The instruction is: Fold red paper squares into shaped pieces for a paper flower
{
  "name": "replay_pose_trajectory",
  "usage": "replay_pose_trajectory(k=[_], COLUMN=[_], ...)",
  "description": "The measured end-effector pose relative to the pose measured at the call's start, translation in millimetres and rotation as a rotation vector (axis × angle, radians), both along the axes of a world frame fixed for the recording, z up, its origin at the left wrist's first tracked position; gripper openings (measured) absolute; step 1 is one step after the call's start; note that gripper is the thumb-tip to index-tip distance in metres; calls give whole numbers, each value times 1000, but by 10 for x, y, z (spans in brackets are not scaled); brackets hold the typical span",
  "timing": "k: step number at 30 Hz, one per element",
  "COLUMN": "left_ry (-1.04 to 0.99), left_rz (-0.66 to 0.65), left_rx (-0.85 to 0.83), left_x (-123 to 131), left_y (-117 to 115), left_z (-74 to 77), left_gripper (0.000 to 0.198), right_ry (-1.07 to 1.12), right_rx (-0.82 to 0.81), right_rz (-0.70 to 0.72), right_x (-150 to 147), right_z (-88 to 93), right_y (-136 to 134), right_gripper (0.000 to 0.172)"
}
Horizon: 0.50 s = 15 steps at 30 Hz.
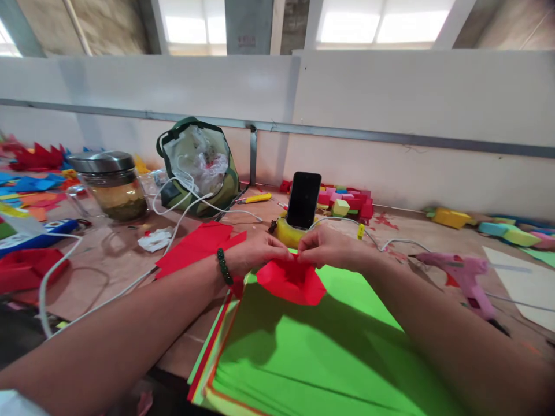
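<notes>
A folded piece of red paper (pixel 297 286) hangs between my two hands, its lower part opened out like a shallow pocket. My left hand (pixel 258 254), with a dark green bead bracelet (pixel 224 266) at the wrist, pinches its upper left edge. Close beside it, my right hand (pixel 327 247) pinches the upper right edge with thumb and fingers. Below them lies a stack of coloured paper with a bright green sheet (pixel 312 358) on top. More red paper sheets (pixel 195 248) lie left of the stack, partly behind my left forearm.
A phone (pixel 304 199) stands in a yellow holder behind my hands. A pink glue gun (pixel 459 268) rests at right. At left are a glass tea jar (pixel 115 193), a camouflage bag (pixel 225 188) and white cables. A yellow cutter (pixel 255 198) and folded paper blocks (pixel 353 202) lie farther back.
</notes>
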<state>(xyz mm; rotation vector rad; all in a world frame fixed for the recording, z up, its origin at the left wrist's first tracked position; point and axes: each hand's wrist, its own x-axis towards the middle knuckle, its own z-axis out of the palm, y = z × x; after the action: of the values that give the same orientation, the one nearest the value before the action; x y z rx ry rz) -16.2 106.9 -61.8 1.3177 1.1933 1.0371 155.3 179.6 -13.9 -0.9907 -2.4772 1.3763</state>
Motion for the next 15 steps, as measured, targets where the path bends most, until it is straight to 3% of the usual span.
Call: replay_pose_trajectory(k=[3,6,12,15], left_ry=[-33,-12,115,181], left_rz=[-51,-31,8,32], left_rx=[-81,-44,13,45], left_x=[0,3,38,65], left_y=[-4,7,3,-9], left_z=[22,32,50,51], left_gripper=[16,14,19,20], right_ry=[34,39,94,158], right_rx=[-49,-115,-58,-42], right_rz=[-25,-75,5,-16], right_x=[10,36,66,41], right_z=[19,41,17,-24], right_y=[10,53,115,109], right_gripper=[24,28,7,4])
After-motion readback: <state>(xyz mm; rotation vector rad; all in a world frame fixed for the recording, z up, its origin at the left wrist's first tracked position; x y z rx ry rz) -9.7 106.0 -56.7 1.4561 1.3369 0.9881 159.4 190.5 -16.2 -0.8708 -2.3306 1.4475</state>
